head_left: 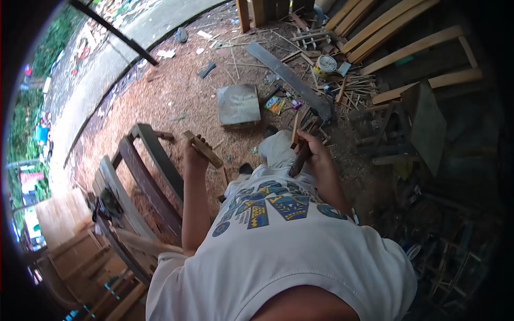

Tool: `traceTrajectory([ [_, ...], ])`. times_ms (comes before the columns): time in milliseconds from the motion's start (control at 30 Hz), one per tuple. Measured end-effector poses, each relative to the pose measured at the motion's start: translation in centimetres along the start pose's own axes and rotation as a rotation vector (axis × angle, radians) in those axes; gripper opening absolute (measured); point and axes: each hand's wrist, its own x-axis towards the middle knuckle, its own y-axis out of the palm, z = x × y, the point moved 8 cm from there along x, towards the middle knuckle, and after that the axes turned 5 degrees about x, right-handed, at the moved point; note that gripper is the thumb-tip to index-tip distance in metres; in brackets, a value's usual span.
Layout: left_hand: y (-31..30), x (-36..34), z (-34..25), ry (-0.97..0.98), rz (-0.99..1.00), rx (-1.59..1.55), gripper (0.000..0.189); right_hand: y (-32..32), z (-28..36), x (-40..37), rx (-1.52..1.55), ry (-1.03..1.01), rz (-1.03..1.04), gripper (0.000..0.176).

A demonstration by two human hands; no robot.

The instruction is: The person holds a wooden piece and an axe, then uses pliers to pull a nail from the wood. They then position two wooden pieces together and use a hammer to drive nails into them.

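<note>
Head cam, I'm seeing the left hand (194, 159) clamped round a short tan wood block (203, 150), squared and rough-ended. At the block's 3 o'clock, the right hand (317, 155) is fisted on a dark tool handle (299, 162).

Taking the person's seat as the centre of the clock, the left hand (194, 156) sits at eleven o'clock with a wooden block (204, 150) in it. The right hand (317, 152) sits at one o'clock, wrapped round a tool (298, 163). A curved wooden frame (152, 179) lies at nine o'clock, its far end just left of the left hand. Ahead at twelve o'clock a flat slab (238, 104) lies on the sawdust (182, 91). A long bar (292, 80) runs behind the slab toward one o'clock, with a tin can (325, 65) just beyond it. Planks (385, 27) are stacked farther off at two o'clock.
</note>
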Motion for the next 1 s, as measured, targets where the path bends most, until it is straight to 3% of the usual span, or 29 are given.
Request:
traceTrajectory([
  [100, 1.6, 6.0, -1.3, -0.007, -0.041, 0.002, 0.032, 1.7, 3.0, 6.6, 0.048, 0.033, 0.059, 0.023],
  [167, 3.8, 8.4, -2.0, -0.002, -0.076, 0.034, 0.034, 3.3, 6.0, 9.9, 0.101, -0.055, -0.047, 0.025],
  [267, 4.1, 12.4, -3.1, 0.105, -0.286, 0.04, 0.037, 7.0, 10.7, 15.4, 0.098, -0.013, -0.059, 0.021],
  [367, 8.8, 14.1, -4.0, 0.094, -0.32, 0.027, 0.039, 8.7, 13.3, 23.4, -0.008, 0.024, -0.001, 0.022],
  [433, 11.7, 15.3, -4.4, 0.025, -0.303, 0.06, 0.037, 10.9, 15.4, 24.2, -0.018, 0.065, 0.06, 0.02],
  [567, 16.1, 19.8, -4.8, 0.049, -0.225, 0.174, 0.038, 11.7, 18.6, 24.8, 0.048, 0.077, 0.076, 0.016],
  [633, 20.2, 19.9, -4.9, 0.123, -0.229, 0.373, 0.046, 11.0, 18.9, 24.1, 0.044, 0.067, 0.045, 0.016],
  [700, 25.0, 20.1, -4.7, 0.181, -0.068, 0.59, 0.051, 9.3, 18.7, 24.6, 0.057, 0.065, 0.034, 0.016],
  [800, 28.7, 22.9, -3.0, 0.119, 0.023, 0.543, 0.046, 5.8, 18.4, 25.4, 0.091, 0.08, 0.027, 0.017],
  [867, 31.4, 25.7, -1.9, 0.362, 0.327, 1.002, 0.039, 3.5, 18.1, 24.9, 0.346, 0.082, -0.002, 0.016],
  [900, 33.0, 25.8, -1.6, 0.357, 0.347, 1.011, 0.039, 2.6, 18.3, 24.2, 0.363, 0.07, -0.009, 0.016],
  [967, 37.9, 24.2, -0.9, 0.598, 0.45, 1.524, 0.054, 0.4, 18.9, 22.6, 0.431, 0.015, -0.089, 0.016],
  [1000, 37.9, 25.6, 0.4, 0.492, 0.48, 1.335, 0.05, -0.6, 19.1, 21.9, 0.447, 0.03, -0.135, 0.019],
])
